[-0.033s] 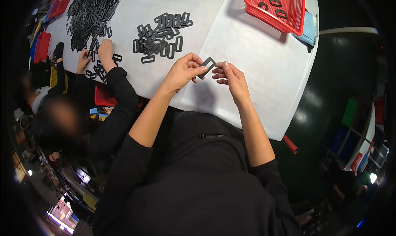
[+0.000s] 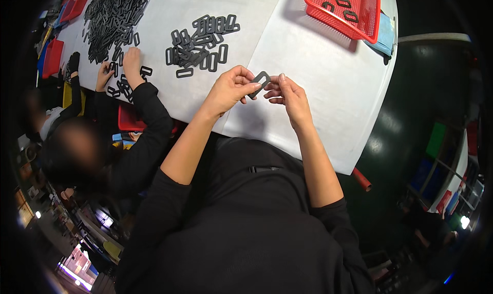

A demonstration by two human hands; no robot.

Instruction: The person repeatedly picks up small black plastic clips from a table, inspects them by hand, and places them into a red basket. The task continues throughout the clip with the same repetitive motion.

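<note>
Over the table's front part, my left hand pinches a black rectangular ring buckle between thumb and fingers, its open slot facing up. My right hand is at the buckle's right side, fingers apart and loosely bent. One fingertip is at the buckle's edge; whether it touches, I cannot tell. Beyond my left hand lies a loose pile of similar black buckles, some overlapping. A red perforated basket at the far right contains a few black buckles.
A larger heap of black buckles covers the table's far left. Close on my left, a co-worker's hands handle buckles beside a smaller group. A blue item lies under the basket. The white table's right edge borders a dark floor.
The buckle has tilted very slightly in my left hand, and my right thumb has risen a little. Otherwise the scene looks the same.
</note>
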